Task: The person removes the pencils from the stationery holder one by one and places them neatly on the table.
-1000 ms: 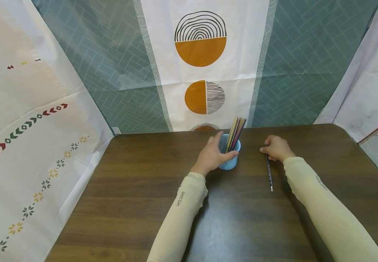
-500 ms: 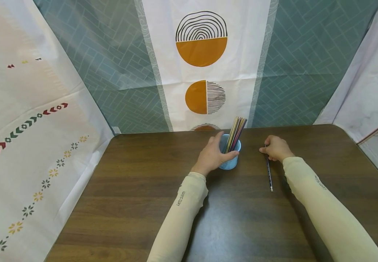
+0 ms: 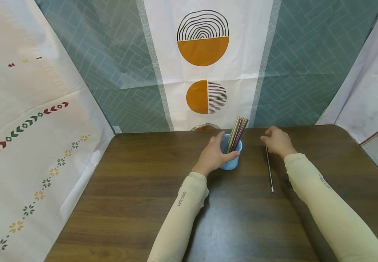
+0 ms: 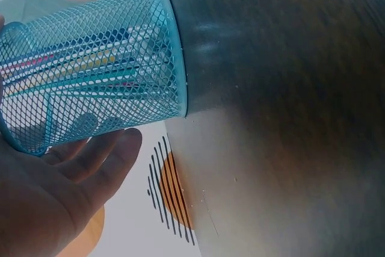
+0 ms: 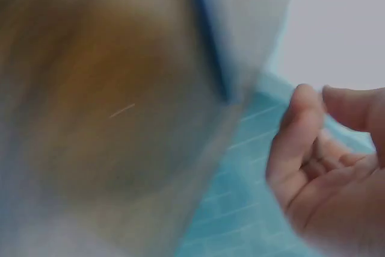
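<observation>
My left hand [image 3: 210,156] holds a blue mesh pencil cup [image 3: 229,165] standing near the table's back edge, thumb across the front and fingers round the far side. Several pencils [image 3: 236,134] lean to the right out of the cup. In the left wrist view their lower ends show through the mesh [image 4: 90,76]. A dark pencil [image 3: 269,169] lies on the table to the right of the cup, its eraser end toward me. Just beyond its far end is my right hand [image 3: 278,142]. The right wrist view shows nothing between its bent fingers and thumb, apart from the blurred pencil [image 5: 210,34].
The brown wooden table [image 3: 126,203] ends at the back against a hanging green and white cloth [image 3: 110,72] with orange and black circles. White patterned cloths hang at the left [image 3: 44,145] and right [image 3: 366,91].
My right hand has let go of the dark pencil's far end and moved slightly up and away. The pencil stays on the table. My left hand has kept its hold on the cup.
</observation>
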Demonstrator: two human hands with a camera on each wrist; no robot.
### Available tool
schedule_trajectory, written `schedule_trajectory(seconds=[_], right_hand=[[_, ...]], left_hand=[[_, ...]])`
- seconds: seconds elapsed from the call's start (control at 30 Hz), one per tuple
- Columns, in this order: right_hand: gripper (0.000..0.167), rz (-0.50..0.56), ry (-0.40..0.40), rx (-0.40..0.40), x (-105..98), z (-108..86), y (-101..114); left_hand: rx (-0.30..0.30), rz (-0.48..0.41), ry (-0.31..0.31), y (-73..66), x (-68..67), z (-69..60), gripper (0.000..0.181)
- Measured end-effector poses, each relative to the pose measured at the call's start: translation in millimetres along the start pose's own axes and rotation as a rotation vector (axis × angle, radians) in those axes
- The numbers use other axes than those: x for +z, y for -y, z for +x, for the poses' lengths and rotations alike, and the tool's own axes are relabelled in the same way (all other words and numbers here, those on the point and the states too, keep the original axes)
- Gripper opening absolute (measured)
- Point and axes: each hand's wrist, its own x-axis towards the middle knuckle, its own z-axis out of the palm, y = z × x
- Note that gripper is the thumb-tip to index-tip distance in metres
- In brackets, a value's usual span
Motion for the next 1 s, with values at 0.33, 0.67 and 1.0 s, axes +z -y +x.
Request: schedule_trajectory(seconds=[0.33, 0.67, 1.0], right_hand=[[0.060, 0.429, 0.216, -0.090, -17.5, -2.8, 55.6], [0.070, 0.281, 0.006, -0.086, 0.8, -7.0, 64.1], [0.025, 0.388, -0.064, -0.171, -0.6, 0.0, 66.4]], left_hand=[[0.020, -0.001, -0.017, -0.4, -2.9, 2.5, 0.102], [0.018, -0.007, 0.010, 0.9, 0.8, -1.8, 0.103], [0.022, -0.030, -0.006, 2.3, 3.2, 1.2, 0.102]])
